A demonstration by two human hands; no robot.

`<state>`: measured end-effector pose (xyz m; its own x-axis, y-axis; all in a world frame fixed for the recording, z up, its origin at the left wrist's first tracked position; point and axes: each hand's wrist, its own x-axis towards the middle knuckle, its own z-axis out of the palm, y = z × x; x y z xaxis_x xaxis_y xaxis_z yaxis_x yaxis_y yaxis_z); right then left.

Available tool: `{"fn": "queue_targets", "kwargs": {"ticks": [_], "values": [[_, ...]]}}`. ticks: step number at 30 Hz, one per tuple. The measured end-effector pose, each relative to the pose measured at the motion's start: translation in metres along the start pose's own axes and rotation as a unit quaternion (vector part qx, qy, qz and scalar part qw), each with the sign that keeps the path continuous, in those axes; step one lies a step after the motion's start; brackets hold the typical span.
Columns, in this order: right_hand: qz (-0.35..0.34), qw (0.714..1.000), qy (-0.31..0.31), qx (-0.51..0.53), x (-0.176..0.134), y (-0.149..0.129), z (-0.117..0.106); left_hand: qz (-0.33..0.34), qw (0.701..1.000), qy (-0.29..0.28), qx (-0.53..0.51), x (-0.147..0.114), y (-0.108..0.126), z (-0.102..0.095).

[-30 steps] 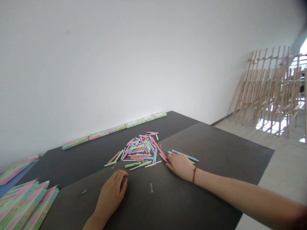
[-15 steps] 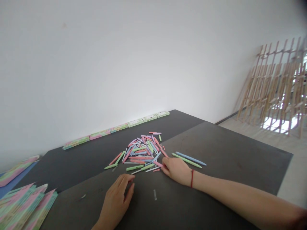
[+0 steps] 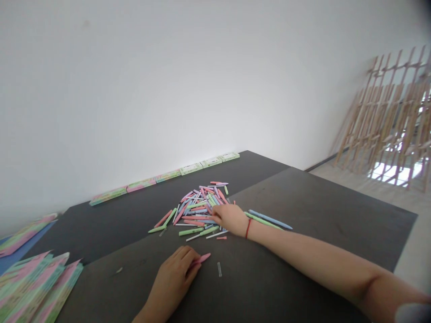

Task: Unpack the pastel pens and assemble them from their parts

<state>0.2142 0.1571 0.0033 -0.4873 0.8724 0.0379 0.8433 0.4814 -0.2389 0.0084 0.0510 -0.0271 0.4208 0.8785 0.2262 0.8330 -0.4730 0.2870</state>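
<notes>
My left hand (image 3: 178,274) is closed on a pink pen barrel (image 3: 204,258), whose pointed end sticks out to the right past the fingers. Reaching in from the right, my right hand (image 3: 232,219) is at the near right side of a pile of pen parts (image 3: 195,211). Its fingertips are bent down among the parts, and what they pinch, if anything, is hidden. Pink, green, blue and purple barrels lie there mixed with thin white refills. A small clear tube (image 3: 219,269) rests on the table right of my left hand.
A green pen (image 3: 266,220) and a blue pen (image 3: 272,219) lie right of the pile, beside my right wrist. Flat pastel boxes (image 3: 141,184) line the wall. More boxes (image 3: 40,282) are stacked at the near left. Wooden frames (image 3: 393,116) lean at the far right.
My left hand has closed on a pink pen barrel and moved slightly right. My right hand has left the pile's near edge and moved farther in, up and left.
</notes>
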Motion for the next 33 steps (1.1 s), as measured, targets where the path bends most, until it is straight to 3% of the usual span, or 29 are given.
{"fn": "queue_targets", "kwargs": {"ticks": [3,7,14,22,26,30,33], "values": [[0.076,0.997,0.008,-0.031,0.024,0.022,-0.008,-0.002,1.0,0.002,0.003,0.0,0.0,0.0],[0.123,0.991,0.003,-0.059,0.041,0.031,-0.001,0.007,1.0,0.002,0.004,0.001,0.001,-0.001],[0.134,0.988,-0.021,-0.075,0.048,0.028,0.011,0.012,1.0,-0.006,0.005,0.002,0.001,-0.003],[0.135,0.989,-0.01,-0.053,0.047,0.033,0.001,0.009,1.0,0.0,0.003,0.001,0.002,-0.004],[0.092,0.995,0.005,-0.025,0.023,0.031,-0.005,-0.028,0.997,0.075,-0.004,0.001,-0.001,-0.004],[-0.004,1.0,0.001,0.022,-0.013,0.024,-0.003,-0.082,0.986,0.139,-0.034,0.0,0.0,-0.006],[-0.08,0.995,-0.01,0.055,-0.038,0.018,0.004,-0.1,0.981,0.155,-0.067,-0.001,0.006,-0.007]]}}
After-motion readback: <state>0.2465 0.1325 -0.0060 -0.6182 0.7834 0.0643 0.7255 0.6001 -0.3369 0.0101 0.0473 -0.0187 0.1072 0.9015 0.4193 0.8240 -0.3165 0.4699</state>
